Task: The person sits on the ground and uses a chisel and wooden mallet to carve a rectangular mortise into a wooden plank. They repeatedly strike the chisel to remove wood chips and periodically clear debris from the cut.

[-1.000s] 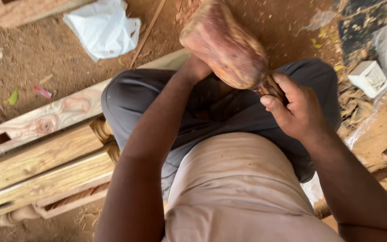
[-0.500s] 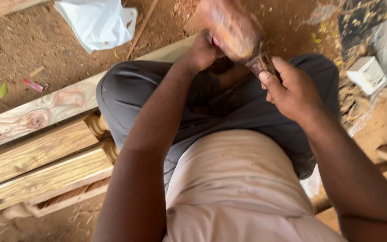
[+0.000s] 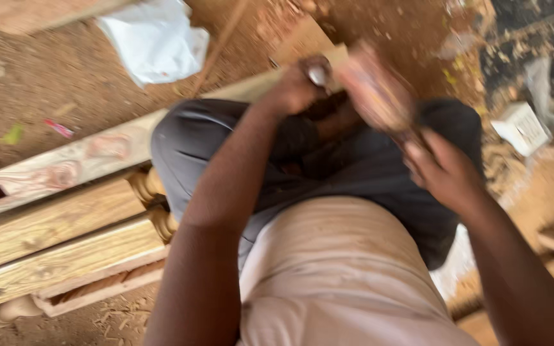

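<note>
seated carver, mallet over the knees

looking down the body: pale beige shirt (image 3: 335, 275) fills the bottom of the view, dark grey trousers (image 3: 354, 166) over bent knees beyond it.

right hand (image 3: 447, 170) sits above the right thigh, fingers wrapped shut around the thin dark handle of a rounded reddish-brown wooden mallet (image 3: 376, 90). mallet head is blurred, tilted up and left from the hand, just beside the other fist.

left hand (image 3: 296, 86) is out past the left knee, fist closed on a small tool with a pale shiny end (image 3: 318, 75) that pokes out the top of the fist; blur hides what kind of tool it is. mallet head and tool end are very near; cannot tell if touching.

beside the left leg: long pale squared timber with reddish grain and a square mortise hole (image 3: 59, 166), running under the knees; nearer, stacked pale planks and turned wooden spindles (image 3: 65, 250).

farther out on the red-brown dirt floor (image 3: 46, 90): crumpled white plastic bag (image 3: 155, 38) at top left, small white box (image 3: 522, 127) among wood chips at right.
</note>
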